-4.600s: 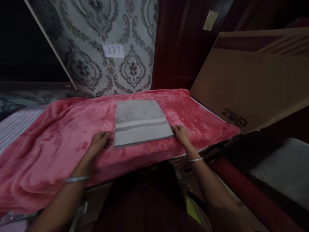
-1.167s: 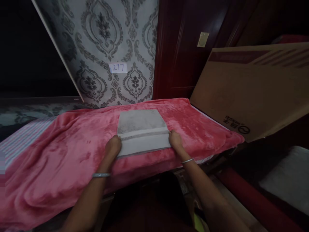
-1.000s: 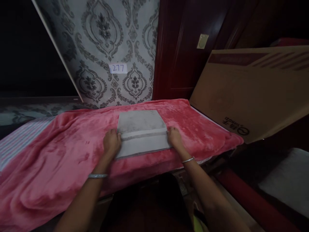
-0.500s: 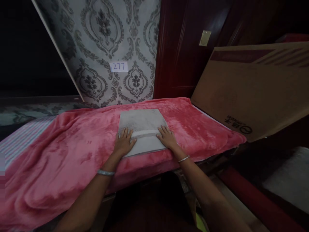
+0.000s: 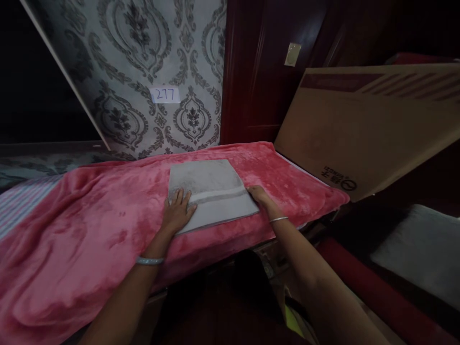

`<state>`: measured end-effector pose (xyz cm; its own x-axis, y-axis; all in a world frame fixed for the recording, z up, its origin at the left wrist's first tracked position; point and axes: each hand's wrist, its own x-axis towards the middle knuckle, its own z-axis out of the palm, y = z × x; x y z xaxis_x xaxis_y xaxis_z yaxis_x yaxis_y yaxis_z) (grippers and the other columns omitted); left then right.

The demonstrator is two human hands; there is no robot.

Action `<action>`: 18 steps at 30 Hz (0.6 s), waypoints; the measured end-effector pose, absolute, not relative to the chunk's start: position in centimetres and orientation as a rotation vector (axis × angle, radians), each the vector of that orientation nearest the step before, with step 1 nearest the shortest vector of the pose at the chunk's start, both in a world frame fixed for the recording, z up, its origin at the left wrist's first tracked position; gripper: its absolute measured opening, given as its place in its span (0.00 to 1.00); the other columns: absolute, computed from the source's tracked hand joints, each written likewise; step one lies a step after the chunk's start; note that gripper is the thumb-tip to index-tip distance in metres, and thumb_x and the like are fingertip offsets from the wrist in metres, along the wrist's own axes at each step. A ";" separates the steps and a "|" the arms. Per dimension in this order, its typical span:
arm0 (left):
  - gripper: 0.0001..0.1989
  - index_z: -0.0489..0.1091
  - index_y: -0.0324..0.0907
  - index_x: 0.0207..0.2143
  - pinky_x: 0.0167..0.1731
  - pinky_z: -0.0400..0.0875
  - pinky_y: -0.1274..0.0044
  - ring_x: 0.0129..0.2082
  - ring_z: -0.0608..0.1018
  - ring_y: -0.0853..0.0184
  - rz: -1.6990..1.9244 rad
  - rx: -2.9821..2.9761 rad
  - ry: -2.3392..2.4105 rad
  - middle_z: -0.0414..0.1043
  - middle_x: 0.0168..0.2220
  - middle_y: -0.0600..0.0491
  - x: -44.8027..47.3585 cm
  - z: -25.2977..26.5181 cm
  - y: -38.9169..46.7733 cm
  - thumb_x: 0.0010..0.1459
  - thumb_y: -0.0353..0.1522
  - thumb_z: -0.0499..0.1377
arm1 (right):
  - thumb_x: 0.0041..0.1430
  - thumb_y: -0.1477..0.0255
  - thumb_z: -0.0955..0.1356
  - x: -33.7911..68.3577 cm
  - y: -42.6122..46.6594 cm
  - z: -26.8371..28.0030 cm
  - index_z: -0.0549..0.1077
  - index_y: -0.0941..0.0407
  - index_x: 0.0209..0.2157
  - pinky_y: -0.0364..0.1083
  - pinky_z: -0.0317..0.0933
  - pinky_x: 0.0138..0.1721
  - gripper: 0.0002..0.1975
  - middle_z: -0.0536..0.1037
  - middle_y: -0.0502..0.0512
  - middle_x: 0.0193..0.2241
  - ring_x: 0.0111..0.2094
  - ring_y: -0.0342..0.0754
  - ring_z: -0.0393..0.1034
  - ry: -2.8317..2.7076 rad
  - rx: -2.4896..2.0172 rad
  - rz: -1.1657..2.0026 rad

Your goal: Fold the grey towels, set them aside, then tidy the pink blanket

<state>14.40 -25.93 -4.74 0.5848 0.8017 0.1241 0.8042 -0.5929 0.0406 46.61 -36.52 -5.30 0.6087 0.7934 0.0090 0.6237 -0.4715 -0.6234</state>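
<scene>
A flat, squarish grey towel [image 5: 206, 175] with a pale band across it lies on the pink blanket [image 5: 118, 206]. My left hand [image 5: 178, 211] rests palm down on the towel's near left part, its fingers spread. At the towel's right edge, by the end of the band, is my right hand [image 5: 259, 195]. Its fingers are drawn together and bent over that edge; their tips are partly hidden. The towel's near edge runs close to the front of the blanket-covered surface.
A large cardboard box panel [image 5: 366, 124] leans at the right. Behind stand a patterned wall with a paper marked 277 [image 5: 165, 94] and a dark red door [image 5: 257, 72]. A dark screen [image 5: 39, 86] fills the upper left. Striped cloth [image 5: 25, 201] shows at the left.
My right hand has gone from lying flat on the towel to gripping its right edge. My left hand stays flat on the towel. The view has shifted slightly to the right.
</scene>
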 end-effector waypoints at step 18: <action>0.34 0.51 0.43 0.74 0.69 0.49 0.53 0.75 0.48 0.52 -0.178 -2.794 -1.425 0.41 0.75 0.41 14.2 -4.8 -25.5 0.70 0.45 0.46 | 0.71 0.74 0.61 43.7 -37.1 -4.4 0.74 0.64 0.54 0.46 0.64 0.50 0.17 0.79 0.71 0.51 0.52 0.55 0.75 -1.195 -2.460 0.272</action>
